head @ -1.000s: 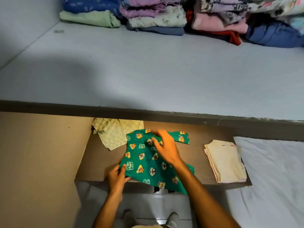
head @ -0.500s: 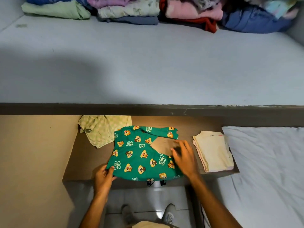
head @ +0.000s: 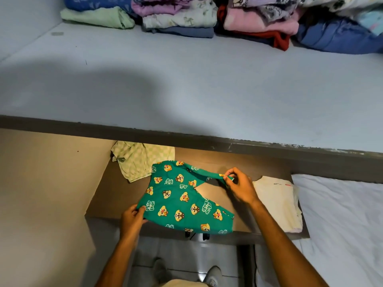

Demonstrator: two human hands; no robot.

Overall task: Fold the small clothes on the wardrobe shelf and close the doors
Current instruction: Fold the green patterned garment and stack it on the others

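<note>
On the brown shelf lies a green cartoon-print garment, front edge hanging over. The left hand pinches its near-left corner, while the right hand pinches the far strip's tip. A cream folded piece sits just right, and a pale green checked one sits behind.

— How many garments lay on the lower shelf?
— Three: one green printed garment, one checked garment, one folded cream piece (two hands worked there).
</note>
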